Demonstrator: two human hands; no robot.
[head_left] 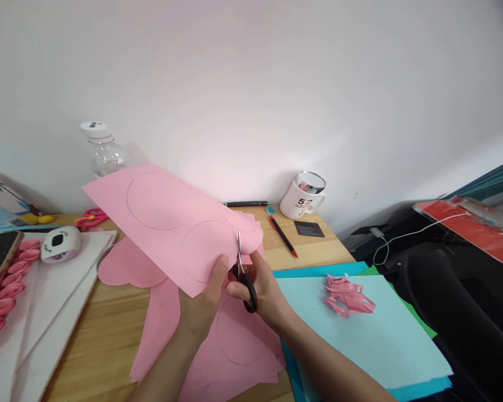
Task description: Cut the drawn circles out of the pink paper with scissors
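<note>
My left hand (205,304) pinches the near edge of a pink paper sheet (167,220) and holds it up above the wooden table (104,335). Pencilled circles are drawn on the sheet. My right hand (262,290) grips black-handled scissors (243,276), whose blades point up into the sheet's right edge along a drawn circle. More pink sheets (235,340) with drawn circles lie flat on the table under both hands.
Pink paper scraps (347,296) lie on light blue sheets (373,329) at the right. A white mug (302,196), two pens (283,235), a water bottle (103,151), pink scissors (90,219), a small white device (61,244) and pink rolled pieces (6,293) surround the work. A black chair (452,290) stands at the right.
</note>
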